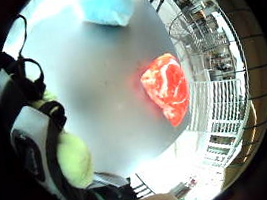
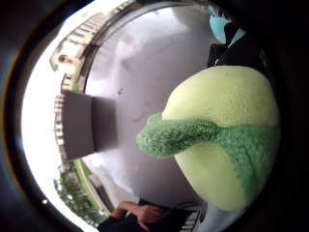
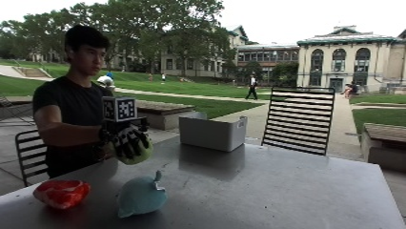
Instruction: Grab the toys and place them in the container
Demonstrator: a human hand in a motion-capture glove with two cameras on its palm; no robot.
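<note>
Gloved right hand [image 3: 128, 141] raised above the near part of the grey table [image 3: 266, 191], fingers curled round a yellow-green plush toy [image 3: 141, 153] with a darker green fuzzy stem, seen close against the palm in the thumb-side view [image 2: 222, 140]. Open grey container [image 3: 212, 132] upright further along the table, beyond the hand and toward the slatted chair, well apart from the toy. Probably a carry across, then a release over the rim. Left waiting on the table below the hand: a red marbled toy [image 3: 61, 192] and, just beside it, a pale blue plush toy [image 3: 141, 196].
</note>
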